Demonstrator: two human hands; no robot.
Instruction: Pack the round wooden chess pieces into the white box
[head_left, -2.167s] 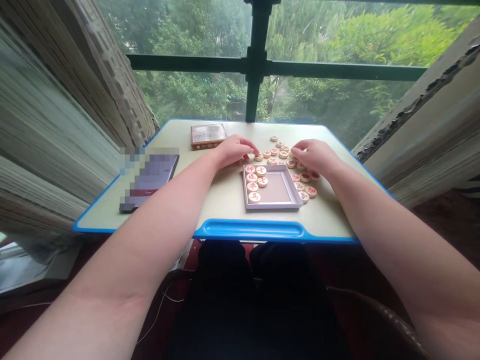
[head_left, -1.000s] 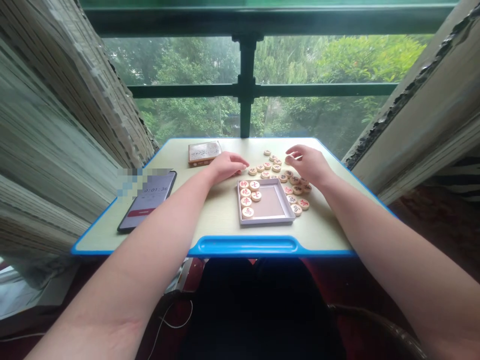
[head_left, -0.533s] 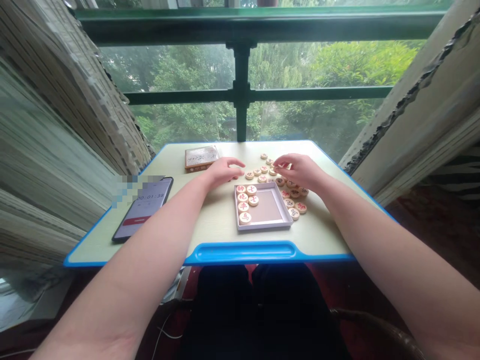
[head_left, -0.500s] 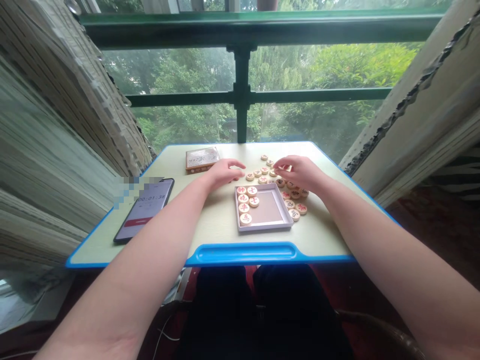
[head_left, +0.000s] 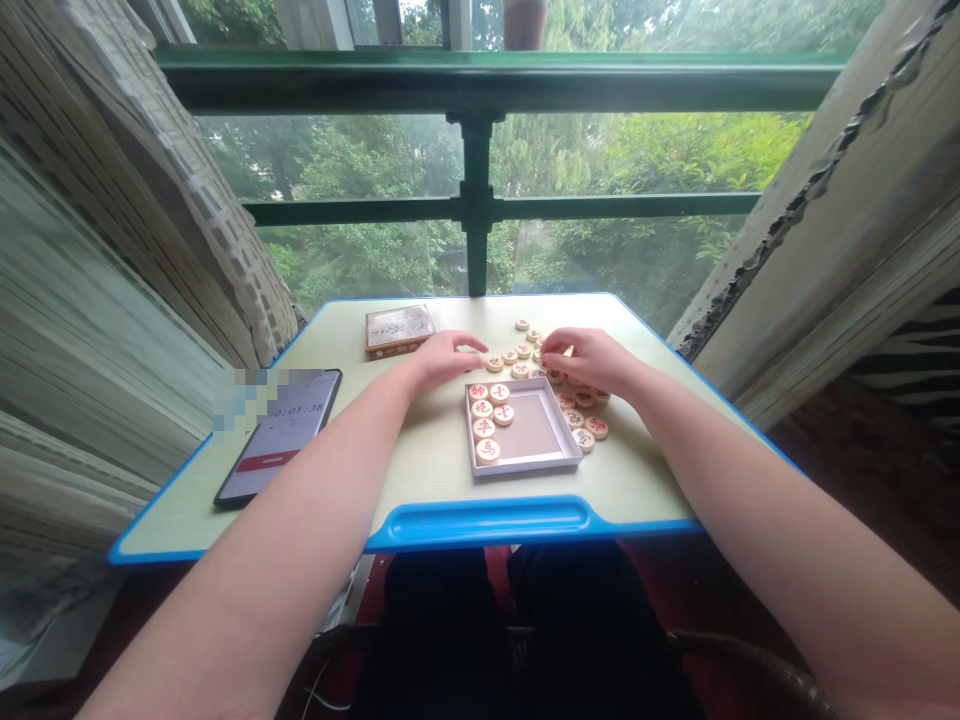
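Note:
A shallow grey tray point(head_left: 551, 455) sits in the middle of a small blue-edged table point(head_left: 487, 520). Several round wooden chess pieces with red characters point(head_left: 487, 420) lie along its left side. More loose pieces point(head_left: 589, 425) are scattered beyond and to the right of the tray. My left hand point(head_left: 442, 358) rests palm down just beyond the tray's far left corner, fingers stretched toward a loose piece point(head_left: 494, 363). My right hand point(head_left: 592, 360) hovers over the loose pieces past the tray's far right corner, fingertips pinched together; what they hold is hidden.
A phone point(head_left: 279, 435) with a running timer lies at the table's left. A flat wooden box point(head_left: 399, 329) sits at the far left edge. Bamboo blinds point(head_left: 112, 250) hang close on the left, a wall on the right, and a green railing point(head_left: 480, 210) stands beyond.
My right hand has moved left over the loose pieces and its fingers have closed into a pinch. The left hand stays by the tray's corner. The view has tilted upward.

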